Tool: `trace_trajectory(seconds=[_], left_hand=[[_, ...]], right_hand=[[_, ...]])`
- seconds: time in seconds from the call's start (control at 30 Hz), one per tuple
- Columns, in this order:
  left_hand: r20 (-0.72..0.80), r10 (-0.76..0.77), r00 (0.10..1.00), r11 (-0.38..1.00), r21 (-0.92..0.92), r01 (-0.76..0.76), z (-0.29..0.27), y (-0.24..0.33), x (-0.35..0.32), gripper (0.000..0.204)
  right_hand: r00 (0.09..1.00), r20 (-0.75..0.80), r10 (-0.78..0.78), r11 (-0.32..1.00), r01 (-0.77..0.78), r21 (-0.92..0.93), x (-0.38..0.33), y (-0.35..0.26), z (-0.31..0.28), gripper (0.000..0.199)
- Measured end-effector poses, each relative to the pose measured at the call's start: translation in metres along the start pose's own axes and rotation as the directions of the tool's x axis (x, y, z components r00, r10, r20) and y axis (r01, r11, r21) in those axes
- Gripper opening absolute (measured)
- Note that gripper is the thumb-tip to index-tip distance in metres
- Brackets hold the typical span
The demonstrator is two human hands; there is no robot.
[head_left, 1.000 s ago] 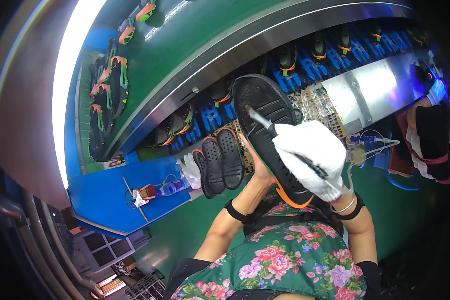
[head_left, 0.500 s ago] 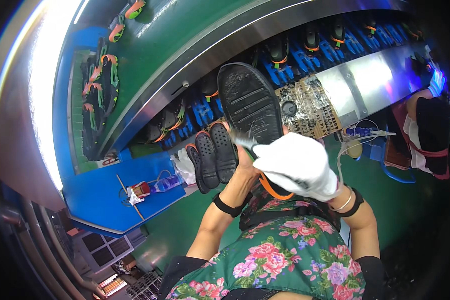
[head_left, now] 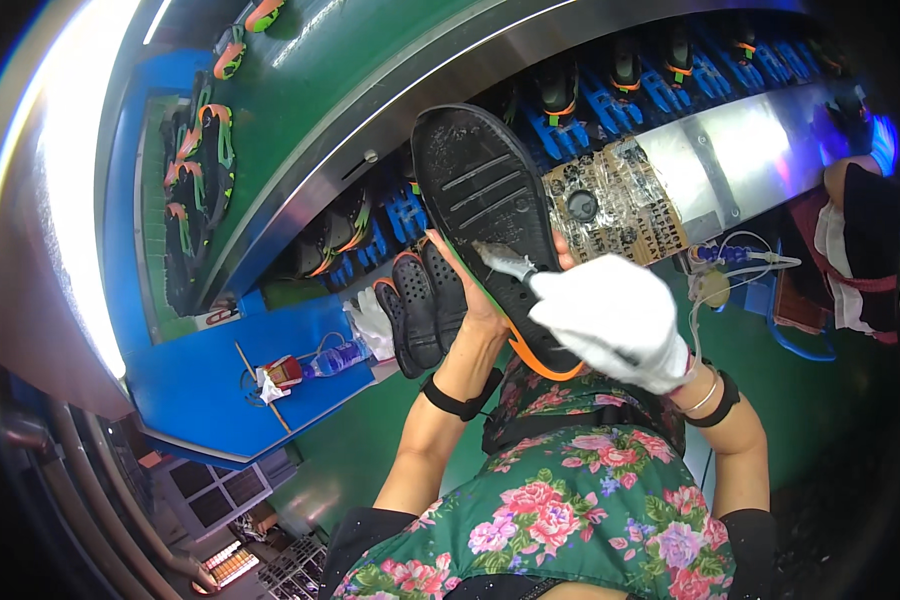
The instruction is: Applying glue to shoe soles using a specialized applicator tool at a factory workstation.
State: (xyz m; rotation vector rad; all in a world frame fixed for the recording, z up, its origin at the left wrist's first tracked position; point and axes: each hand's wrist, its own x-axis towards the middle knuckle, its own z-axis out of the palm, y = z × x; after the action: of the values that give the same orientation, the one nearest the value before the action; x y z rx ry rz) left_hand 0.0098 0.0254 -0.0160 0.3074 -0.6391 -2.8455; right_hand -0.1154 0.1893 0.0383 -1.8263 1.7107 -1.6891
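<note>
Sole (head_left: 478,185), black, ribbed, orange-edged, fills curled left grip (head_left: 478,298); right grip (head_left: 610,322) clenches brush (head_left: 508,262).

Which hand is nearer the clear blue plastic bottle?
Left: the bare left hand, right of the bottle, grips a black shoe sole; the white-gloved right hand is farther right, over that sole.

Brush (head_left: 505,261) over sole (head_left: 480,180); other soles (head_left: 417,300) left; bottle (head_left: 338,359) on table (head_left: 195,385).

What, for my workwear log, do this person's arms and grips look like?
The left grip is ungloved; the right grip wears a white glove. Each forearm has a black band, the right also a pale bangle. Both sleeves are dark.
</note>
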Motion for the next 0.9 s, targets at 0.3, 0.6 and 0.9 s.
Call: trace_trajectory(seconds=[0.3, 0.6, 0.9], left_hand=[[-0.031, 0.063, 0.998, 0.998, -0.024, -0.064, -0.001, 0.015, 0.006, 0.123], [-0.056, 0.166, 0.985, 0.984, -0.056, -0.169, 0.001, 0.028, 0.020, 0.132], [-0.019, 0.197, 0.980, 0.980, 0.033, -0.196, 0.005, 0.037, 0.027, 0.132]], right_hand=[[0.999, -0.044, 0.017, 0.997, -0.013, 0.074, -0.004, 0.000, 0.001, 0.033], [0.986, -0.041, 0.162, 0.966, -0.150, 0.211, -0.007, -0.006, -0.001, 0.033], [0.971, -0.106, 0.215, 0.953, -0.185, 0.238, -0.010, -0.006, 0.001, 0.023]])
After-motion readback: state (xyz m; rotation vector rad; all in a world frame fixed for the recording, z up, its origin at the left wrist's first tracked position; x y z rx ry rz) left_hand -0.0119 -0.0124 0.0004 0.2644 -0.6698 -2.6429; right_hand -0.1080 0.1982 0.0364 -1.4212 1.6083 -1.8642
